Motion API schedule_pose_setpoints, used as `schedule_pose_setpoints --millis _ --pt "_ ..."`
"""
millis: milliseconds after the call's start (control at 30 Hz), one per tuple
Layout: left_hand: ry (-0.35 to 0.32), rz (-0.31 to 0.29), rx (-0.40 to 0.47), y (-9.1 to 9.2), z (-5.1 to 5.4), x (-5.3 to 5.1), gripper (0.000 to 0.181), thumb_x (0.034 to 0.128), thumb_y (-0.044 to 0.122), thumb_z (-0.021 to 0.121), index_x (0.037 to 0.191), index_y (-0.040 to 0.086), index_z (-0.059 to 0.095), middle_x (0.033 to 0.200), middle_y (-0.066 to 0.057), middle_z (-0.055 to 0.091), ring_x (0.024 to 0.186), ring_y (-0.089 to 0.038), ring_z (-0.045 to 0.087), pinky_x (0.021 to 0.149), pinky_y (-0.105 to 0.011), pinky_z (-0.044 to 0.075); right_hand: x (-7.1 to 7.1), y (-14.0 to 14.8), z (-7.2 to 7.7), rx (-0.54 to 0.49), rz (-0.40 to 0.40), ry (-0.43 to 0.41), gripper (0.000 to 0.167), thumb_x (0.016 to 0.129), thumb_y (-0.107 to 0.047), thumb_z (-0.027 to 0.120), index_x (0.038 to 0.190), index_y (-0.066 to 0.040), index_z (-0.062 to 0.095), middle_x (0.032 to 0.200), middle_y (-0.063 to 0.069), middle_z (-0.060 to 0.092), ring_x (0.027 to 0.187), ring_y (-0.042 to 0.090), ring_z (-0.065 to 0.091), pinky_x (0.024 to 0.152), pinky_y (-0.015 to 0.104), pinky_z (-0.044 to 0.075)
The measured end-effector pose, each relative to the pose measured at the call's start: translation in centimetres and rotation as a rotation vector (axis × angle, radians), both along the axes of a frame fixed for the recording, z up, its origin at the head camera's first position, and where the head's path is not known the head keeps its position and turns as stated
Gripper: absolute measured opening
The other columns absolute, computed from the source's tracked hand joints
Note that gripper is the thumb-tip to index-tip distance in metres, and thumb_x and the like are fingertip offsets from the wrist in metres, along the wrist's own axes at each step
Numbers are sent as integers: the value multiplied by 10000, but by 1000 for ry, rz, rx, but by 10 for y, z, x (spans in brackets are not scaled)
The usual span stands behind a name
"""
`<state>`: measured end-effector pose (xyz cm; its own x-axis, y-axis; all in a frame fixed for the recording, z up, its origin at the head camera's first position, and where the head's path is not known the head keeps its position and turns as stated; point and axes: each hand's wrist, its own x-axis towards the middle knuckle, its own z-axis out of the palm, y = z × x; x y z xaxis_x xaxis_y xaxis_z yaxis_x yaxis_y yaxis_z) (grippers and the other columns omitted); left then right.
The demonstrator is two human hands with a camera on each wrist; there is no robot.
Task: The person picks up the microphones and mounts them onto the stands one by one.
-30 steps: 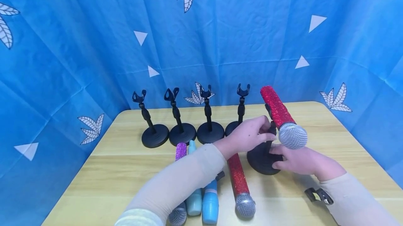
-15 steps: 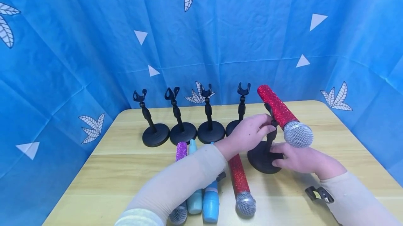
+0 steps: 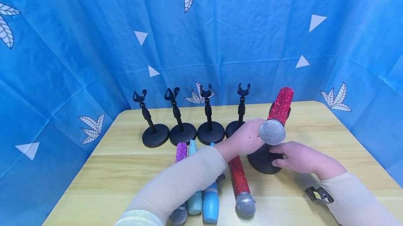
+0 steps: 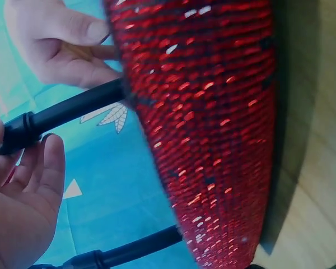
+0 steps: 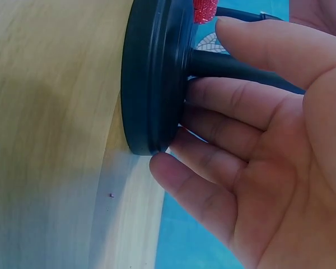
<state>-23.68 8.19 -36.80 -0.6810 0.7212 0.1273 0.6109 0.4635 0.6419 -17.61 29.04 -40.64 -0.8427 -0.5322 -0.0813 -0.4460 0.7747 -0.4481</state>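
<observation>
With my left hand point(image 3: 248, 136), I grip the upper joint of a black microphone stand point(image 4: 73, 109); in the head view a red glitter microphone point(image 3: 281, 105) hides the fingertips. That microphone sits tilted in the stand's clip, silver mesh head toward me. My right hand point(image 3: 299, 157) is low at the same stand. Its fairly straight fingers point(image 5: 185, 179) touch the round base point(image 5: 157, 84), and the pole passes between thumb and index finger. Below my left wrist, a second red glitter microphone point(image 3: 238, 173) lies on the table, partly in the left wrist view.
Several black stands point(image 3: 210, 131) with unfilled clips line the table's back. A purple glitter microphone point(image 3: 181, 150), a pale teal one point(image 3: 194, 203) and a blue one point(image 3: 211, 205) lie partly under my left forearm. A black clip-like piece point(image 3: 318, 195) is by my right sleeve.
The red microphone on the held stand has swung round: its mesh head moved left and its tail end moved right. My left hand has turned with it; my right hand stays at the base.
</observation>
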Motion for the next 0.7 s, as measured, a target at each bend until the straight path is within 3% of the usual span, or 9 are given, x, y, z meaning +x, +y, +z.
schedule_pose_setpoints --millis 133,333,600,700 --pt "-43 25 7 2 -2 1 297 1027 329 602 1311 239 605 1174 142 627 1132 14 559 1017 -269 452 -1 1 -1 0 -15 -10 343 901 -271 757 1176 -68 725 1113 48 721 1045 270 686 899 513 538" --pt "-10 80 -7 8 -3 2 241 991 305 668 1181 199 565 1007 123 588 945 5 560 867 -192 493 -1 2 -3 -9 -18 -6 375 897 -266 765 1193 -40 725 1172 120 698 1129 362 645 944 563 499" --pt "-42 37 3 4 -3 6 292 1052 366 531 1308 229 566 1220 130 622 1158 -2 559 1013 -303 466 0 1 -3 -6 -20 11 381 904 -270 761 1204 -39 721 1224 164 671 1185 417 600 975 608 460" --pt "-18 41 -12 4 -2 6 241 1053 341 540 1262 229 579 1176 132 635 1114 5 571 988 -282 477 0 1 -2 2 -17 14 388 906 -280 757 1206 -37 719 1226 172 669 1184 421 600 972 609 461"
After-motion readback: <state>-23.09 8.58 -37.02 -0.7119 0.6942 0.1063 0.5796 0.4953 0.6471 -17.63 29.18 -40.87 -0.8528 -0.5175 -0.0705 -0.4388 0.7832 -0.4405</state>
